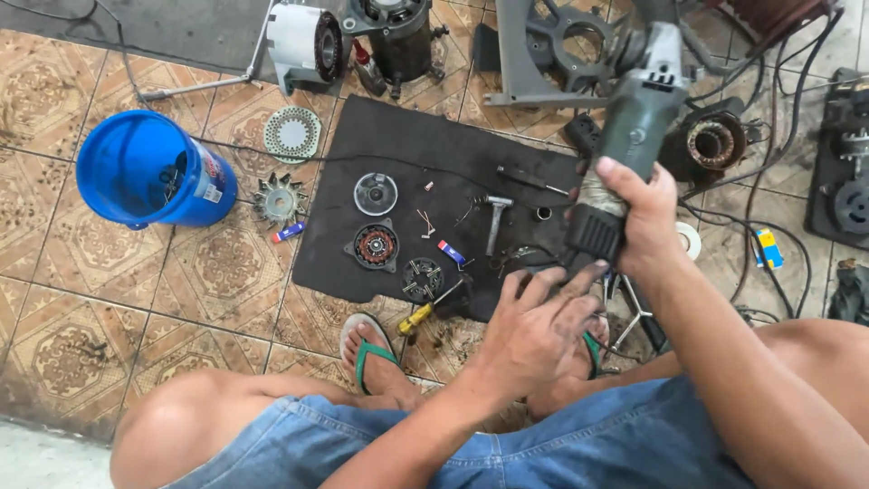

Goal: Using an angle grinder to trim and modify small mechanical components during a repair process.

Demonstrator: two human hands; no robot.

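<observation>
The right hand point(644, 217) is closed around a green angle grinder point(634, 127). The left hand point(534, 330) is just below it with fingers half spread, touching its black rear end point(593, 234).

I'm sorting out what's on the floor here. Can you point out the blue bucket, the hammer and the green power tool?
blue bucket point(195, 195): head view, on its outer side wall.
hammer point(492, 231): head view, on the handle, below the metal head.
green power tool point(634, 127): head view, on the green body, above the right hand point(644, 222).

bucket point(136, 167) blue | mat point(407, 145) black | grinder point(634, 127) grey-green | floor tiles point(81, 272) brown patterned
</observation>
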